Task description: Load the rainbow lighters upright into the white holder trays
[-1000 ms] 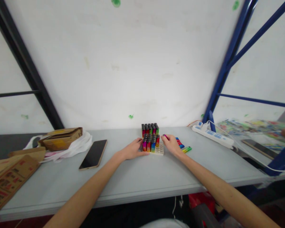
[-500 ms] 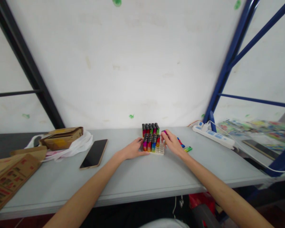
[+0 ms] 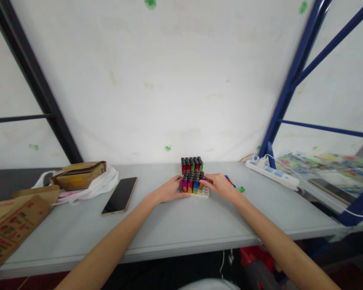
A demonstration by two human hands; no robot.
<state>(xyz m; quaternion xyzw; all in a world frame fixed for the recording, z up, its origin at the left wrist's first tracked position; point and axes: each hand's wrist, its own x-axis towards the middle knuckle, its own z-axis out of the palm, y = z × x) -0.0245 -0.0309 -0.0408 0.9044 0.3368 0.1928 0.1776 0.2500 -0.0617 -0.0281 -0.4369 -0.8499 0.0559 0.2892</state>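
Note:
Several colourful lighters (image 3: 190,185) with black tops stand upright in rows in a white tray (image 3: 204,193), whose front right part shows bare slots. My left hand (image 3: 170,189) is closed around the left side of this tray, thumb along its front and fingers at its back left corner. My right hand (image 3: 219,184) reaches over the right side, thumb and fingers pinching a lighter (image 3: 201,182) standing among the slots; its lower part is partly hidden. Right behind stands a second block of upright lighters (image 3: 192,164). Loose lighters (image 3: 240,189) lie beside my right hand, partly covered by it.
A phone (image 3: 120,196) lies to the left on the grey table (image 3: 181,225). Farther left are a cardboard box (image 3: 81,175) on a white plastic bag (image 3: 109,177) and an open carton (image 3: 15,225). To the right lies a white power strip (image 3: 272,173) by a blue metal frame (image 3: 286,96).
My right hand has moved down and left, bringing a lighter from above the tray's right side into its rows. My left hand stays in place.

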